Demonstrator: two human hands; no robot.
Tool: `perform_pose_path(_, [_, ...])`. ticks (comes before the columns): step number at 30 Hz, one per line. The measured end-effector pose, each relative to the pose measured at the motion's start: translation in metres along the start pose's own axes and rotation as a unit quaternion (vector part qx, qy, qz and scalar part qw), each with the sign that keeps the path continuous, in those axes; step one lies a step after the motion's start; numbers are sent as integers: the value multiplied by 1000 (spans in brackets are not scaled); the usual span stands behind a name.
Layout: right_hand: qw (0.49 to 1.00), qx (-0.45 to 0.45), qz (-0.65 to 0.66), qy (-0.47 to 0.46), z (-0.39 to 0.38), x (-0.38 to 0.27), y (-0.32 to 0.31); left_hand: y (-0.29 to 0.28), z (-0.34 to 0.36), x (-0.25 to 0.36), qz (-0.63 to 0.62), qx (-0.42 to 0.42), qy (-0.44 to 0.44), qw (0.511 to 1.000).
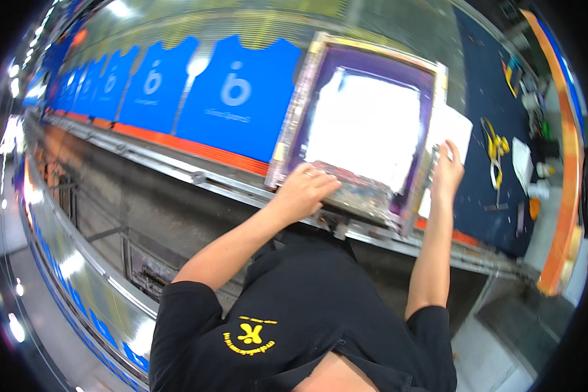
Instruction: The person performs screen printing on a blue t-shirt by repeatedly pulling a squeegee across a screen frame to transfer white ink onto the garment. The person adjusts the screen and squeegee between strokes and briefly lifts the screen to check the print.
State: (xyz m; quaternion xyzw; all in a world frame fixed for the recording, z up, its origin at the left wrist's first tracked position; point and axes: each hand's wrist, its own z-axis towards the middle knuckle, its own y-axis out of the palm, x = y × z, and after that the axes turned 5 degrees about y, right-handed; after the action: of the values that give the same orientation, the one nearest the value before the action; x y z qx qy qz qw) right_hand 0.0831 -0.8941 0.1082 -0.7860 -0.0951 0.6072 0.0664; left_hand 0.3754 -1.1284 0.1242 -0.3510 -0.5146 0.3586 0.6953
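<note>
A printing frame [294, 117] with a purple border around a white panel [366, 124] lies on the long tabletop [431, 29], directly in front of the person. The left hand [305, 189] rests palm down over the frame's near edge, toward its left corner, fingers loosely bent and slightly apart; whether it grips anything, I cannot tell. The right hand [448, 168] is at the frame's right side, over a white sheet [460, 130], with its fingers curled; its hold is unclear too. Left of the frame, blue shirt pieces [206, 98] with pale prints lie in a row above an orange strip [225, 158]. To the right, yellow-handled scissors [498, 145] lie on a dark blue surface [480, 72], near a white scrap [521, 163].
</note>
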Motion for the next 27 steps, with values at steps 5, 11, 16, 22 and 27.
perform_pose_path(5, [998, -50, 24, 2, -31, -5, 48, -45, -26, -43, 9, -20, -17, 1000])
perform_pose_path(11, [999, -10, 32, 16, -88, 38, 204, -119, -95, -153, 7, -56, -69, 996])
perform_pose_path(16, [999, -23, 15, 45, -142, 32, 299, -175, -142, -217, 31, -90, -75, 993])
perform_pose_path(22, [997, 6, -53, 58, -163, 16, 349, -222, -123, -280, 36, -123, -41, 991])
perform_pose_path(27, [991, 15, -127, 44, -166, 9, 349, -228, -31, -347, 57, -126, -34, 990])
